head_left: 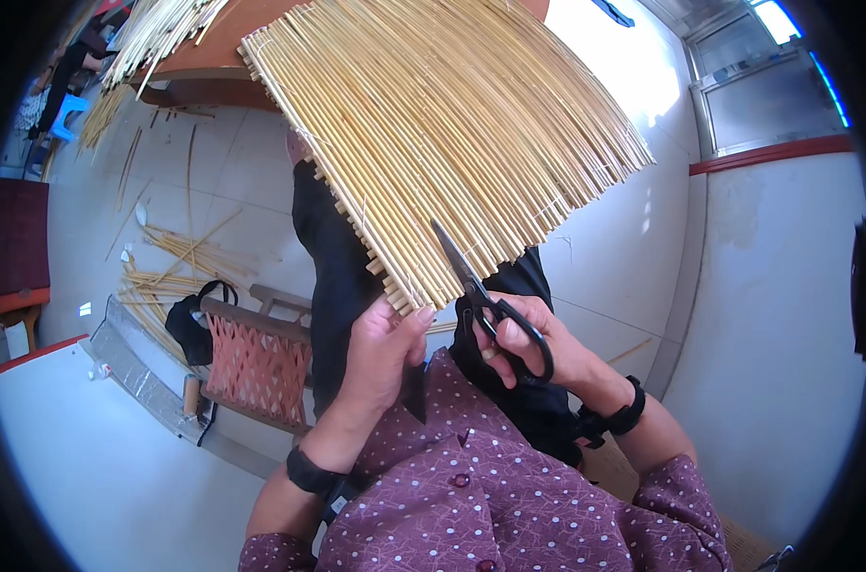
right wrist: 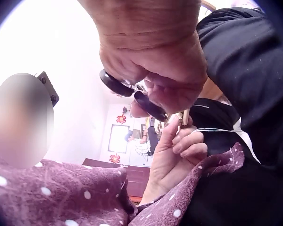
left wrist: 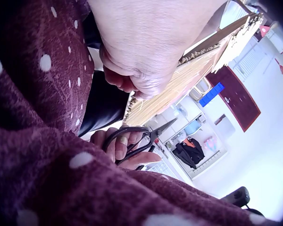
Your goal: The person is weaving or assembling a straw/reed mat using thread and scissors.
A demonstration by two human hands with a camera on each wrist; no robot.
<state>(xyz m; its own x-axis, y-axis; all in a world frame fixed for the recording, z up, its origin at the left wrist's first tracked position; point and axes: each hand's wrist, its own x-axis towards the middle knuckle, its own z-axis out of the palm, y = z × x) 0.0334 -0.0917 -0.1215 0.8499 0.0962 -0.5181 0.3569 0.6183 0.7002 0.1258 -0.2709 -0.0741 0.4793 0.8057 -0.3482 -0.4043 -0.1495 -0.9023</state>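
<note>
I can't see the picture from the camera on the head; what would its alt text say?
A left hand grips the corner of a mat of thin straw-coloured stalks, while the right hand holds black-handled scissors over its near edge.

Homelike room: tiled floor (head_left: 252,195), webbed chair (head_left: 258,370), red wall decorations (right wrist: 121,119), loose stalks (head_left: 193,250).

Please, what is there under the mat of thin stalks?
Around the mat, a reddish-brown table shows at the far end and dark trousers at the near end. Whatever lies directly beneath is covered, so I cannot tell.
</note>
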